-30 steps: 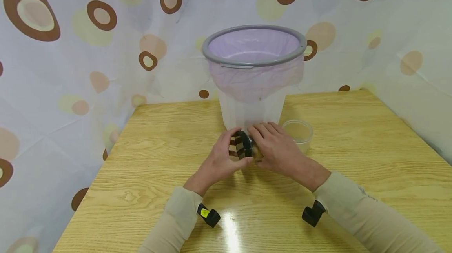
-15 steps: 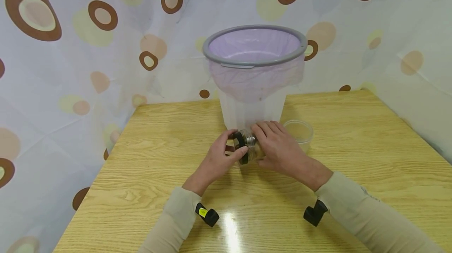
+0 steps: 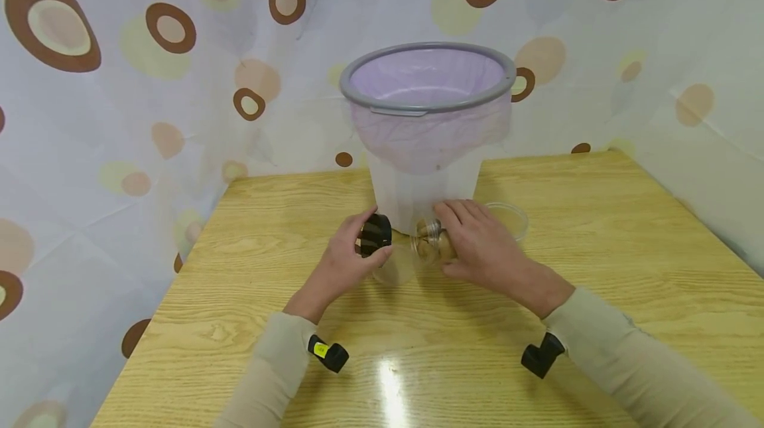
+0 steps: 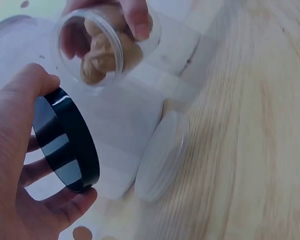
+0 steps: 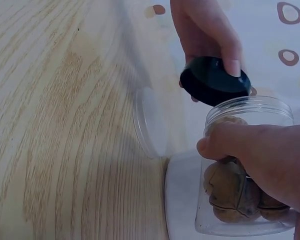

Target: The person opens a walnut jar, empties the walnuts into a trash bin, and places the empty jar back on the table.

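My left hand [image 3: 343,252] grips a black screw lid [image 3: 376,235] by its rim, fingers and thumb spread round it. To the right of it, my right hand [image 3: 486,249] holds a clear jar [image 5: 250,107], tipped sideways with its open mouth towards the lid. Several whole walnuts [image 5: 230,192] fill part of the jar, as the right wrist view shows. Lid and jar are apart. A clear round lid [image 3: 394,272] lies on the table between and below the hands. Beyond my right hand stands a clear bowl [image 3: 518,215], partly hidden by that hand.
Right behind the hands stands a white bin [image 3: 394,192] with a grey rim [image 3: 418,108] and a thin purple liner [image 3: 430,142]. The wooden table [image 3: 251,275] meets a dotted curtain [image 3: 149,103] at the back and sides.
The black lid has come off the jar; my left hand has carried it left. My right hand has moved slightly right with the jar, and the walnuts and clear lid now show.
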The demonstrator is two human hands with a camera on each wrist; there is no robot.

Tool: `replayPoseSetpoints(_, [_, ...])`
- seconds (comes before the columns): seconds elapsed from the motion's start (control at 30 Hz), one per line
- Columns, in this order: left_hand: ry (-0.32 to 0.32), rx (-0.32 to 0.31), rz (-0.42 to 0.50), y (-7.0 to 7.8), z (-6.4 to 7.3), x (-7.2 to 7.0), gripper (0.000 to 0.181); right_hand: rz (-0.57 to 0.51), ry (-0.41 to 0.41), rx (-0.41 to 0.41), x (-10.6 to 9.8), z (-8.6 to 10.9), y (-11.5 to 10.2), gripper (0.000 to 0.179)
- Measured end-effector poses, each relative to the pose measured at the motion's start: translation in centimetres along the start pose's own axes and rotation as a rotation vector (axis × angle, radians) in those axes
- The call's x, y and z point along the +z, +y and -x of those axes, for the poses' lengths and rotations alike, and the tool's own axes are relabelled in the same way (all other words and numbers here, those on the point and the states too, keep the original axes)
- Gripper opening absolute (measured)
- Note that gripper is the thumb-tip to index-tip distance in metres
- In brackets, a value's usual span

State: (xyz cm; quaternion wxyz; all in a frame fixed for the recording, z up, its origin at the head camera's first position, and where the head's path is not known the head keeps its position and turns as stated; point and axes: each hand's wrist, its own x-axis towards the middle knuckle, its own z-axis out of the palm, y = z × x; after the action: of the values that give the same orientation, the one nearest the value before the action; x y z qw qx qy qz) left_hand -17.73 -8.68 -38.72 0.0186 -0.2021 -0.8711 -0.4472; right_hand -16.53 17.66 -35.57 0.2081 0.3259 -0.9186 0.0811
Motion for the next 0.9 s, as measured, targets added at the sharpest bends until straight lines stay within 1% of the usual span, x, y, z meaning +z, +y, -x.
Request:
replayPoseSetpoints(0.13, [0.015, -0.008, -0.130, -0.8, 0.4, -1.0, 0.073, -0.031, 0.009, 0.001, -0.3, 0.0, 0.3, 0.087])
replayPoseSetpoints(0.23, [0.018, -0.040, -0.214, -1.2, 0.6, -1.5, 0.072, -0.042, 0.020, 0.001, -0.5, 0.0, 0.5, 0.088])
replayPoseSetpoints(0.4, [-0.006, -0.096, -0.352, -1.8, 0.7, -1.8, 0.072, -0.043, 0.028, 0.003, -1.0, 0.0, 0.8, 0.089])
replayPoseSetpoints(0.53, [-0.035, -0.127, -0.450, -2.2, 0.5, -2.1, 0.074, -0.047, 0.035, 0.008, -1.5, 0.0, 1.0, 0.091])
replayPoseSetpoints(0.7, [-0.085, -0.171, -0.524, -2.4, 0.3, -2.4, 0.074, -0.058, 0.049, 0.028, -2.4, 0.0, 1.5, 0.091])
replayPoseSetpoints(0.77, [-0.103, -0.192, -0.540, -2.5, 0.3, -2.5, 0.074, -0.065, 0.053, 0.040, -2.8, 0.1, 1.7, 0.090])
replayPoseSetpoints(0.9, [-0.129, -0.212, -0.560, -2.5, 0.3, -2.6, 0.074, -0.093, 0.046, 0.078, -3.6, 0.1, 2.1, 0.089])
